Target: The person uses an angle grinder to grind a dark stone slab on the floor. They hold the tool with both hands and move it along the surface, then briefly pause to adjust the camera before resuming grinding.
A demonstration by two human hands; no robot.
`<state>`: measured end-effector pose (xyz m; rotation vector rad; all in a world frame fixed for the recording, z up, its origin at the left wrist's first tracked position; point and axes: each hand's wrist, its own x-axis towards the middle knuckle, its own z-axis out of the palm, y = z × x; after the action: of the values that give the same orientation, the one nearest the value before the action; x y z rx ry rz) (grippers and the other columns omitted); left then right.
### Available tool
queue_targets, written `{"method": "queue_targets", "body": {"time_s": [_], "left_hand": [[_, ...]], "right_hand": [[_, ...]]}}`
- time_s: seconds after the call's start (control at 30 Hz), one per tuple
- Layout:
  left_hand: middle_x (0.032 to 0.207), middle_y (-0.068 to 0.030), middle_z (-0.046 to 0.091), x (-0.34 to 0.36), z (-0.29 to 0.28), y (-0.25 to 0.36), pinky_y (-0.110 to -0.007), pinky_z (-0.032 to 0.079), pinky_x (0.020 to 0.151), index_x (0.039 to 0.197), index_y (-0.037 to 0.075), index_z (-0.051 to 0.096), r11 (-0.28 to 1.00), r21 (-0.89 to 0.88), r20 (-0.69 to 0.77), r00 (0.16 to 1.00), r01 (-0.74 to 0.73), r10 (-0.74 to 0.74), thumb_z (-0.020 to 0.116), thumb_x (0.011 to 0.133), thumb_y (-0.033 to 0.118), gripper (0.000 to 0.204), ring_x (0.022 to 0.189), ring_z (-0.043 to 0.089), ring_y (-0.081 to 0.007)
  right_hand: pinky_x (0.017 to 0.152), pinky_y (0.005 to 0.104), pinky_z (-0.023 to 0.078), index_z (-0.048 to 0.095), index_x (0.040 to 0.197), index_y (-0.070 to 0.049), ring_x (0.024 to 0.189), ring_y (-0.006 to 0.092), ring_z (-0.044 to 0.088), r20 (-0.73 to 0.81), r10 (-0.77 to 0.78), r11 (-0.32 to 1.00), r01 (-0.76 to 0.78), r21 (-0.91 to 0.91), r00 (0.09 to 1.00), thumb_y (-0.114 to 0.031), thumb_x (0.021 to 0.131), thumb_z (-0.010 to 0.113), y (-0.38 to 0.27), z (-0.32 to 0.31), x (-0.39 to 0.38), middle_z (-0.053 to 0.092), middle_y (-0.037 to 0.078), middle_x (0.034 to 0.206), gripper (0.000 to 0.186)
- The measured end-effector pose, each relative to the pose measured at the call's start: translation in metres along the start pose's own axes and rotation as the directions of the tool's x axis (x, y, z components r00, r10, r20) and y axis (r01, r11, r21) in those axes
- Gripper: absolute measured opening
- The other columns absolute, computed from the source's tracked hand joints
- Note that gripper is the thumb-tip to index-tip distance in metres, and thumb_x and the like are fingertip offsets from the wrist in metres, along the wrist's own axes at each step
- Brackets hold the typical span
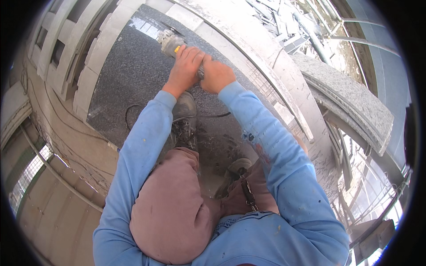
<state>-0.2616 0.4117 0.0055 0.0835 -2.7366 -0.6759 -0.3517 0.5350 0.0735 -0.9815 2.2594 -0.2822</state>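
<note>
An angle grinder [171,43] with a grey metal head and a yellow part on its body lies low over a dark speckled stone slab [133,66]. Around its body my left hand [184,68] is closed, just behind the head. Close behind it, my right hand [216,76] grips the rear end, the knuckles of both hands nearly touching. The disc edge shows as a thin dark line at the far side of the head; whether it touches the slab I cannot tell. A dark power cord [213,116] trails across the slab near my boot [184,108], which rests on the stone.
Pale stone strips [262,73] run along the slab's right side. Stacked grey slabs [350,102] stand farther right, with broken offcuts [288,26] beyond. To the left are light slatted pieces [60,48] and a brown dusty surface [66,128] with loose cables.
</note>
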Motion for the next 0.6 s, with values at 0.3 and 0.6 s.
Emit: {"method": "queue_targets", "body": {"time_s": [0.3,0.6], "left_hand": [[0.123,-0.0102,0.059,0.003,-0.002,-0.010,-0.053,0.031,0.117,0.120,0.008,0.057,1.000,-0.002,-0.003,1.000,0.004,-0.004,0.077,0.065,0.000,0.059,0.129,0.052,-0.0314],[0.124,-0.0104,0.059,0.004,-0.005,-0.021,-0.053,0.032,0.117,0.121,0.009,0.057,1.000,0.008,0.003,1.000,0.002,-0.002,0.079,0.065,0.002,0.060,0.129,0.052,-0.0315]], "right_hand": [[0.087,0.0493,0.058,0.049,0.117,0.000,0.099,0.0415,0.071,-0.008,-0.028,0.999,0.029,0.016,1.000,-0.013,0.080,0.073,-0.001,0.005,0.012,0.072,0.024,0.103,0.046],[0.088,0.0463,0.059,0.054,0.116,0.002,0.102,0.0358,0.073,0.016,-0.004,1.000,0.004,-0.008,1.000,-0.009,0.079,0.072,-0.009,0.003,0.020,0.073,0.021,0.107,0.042]]}}
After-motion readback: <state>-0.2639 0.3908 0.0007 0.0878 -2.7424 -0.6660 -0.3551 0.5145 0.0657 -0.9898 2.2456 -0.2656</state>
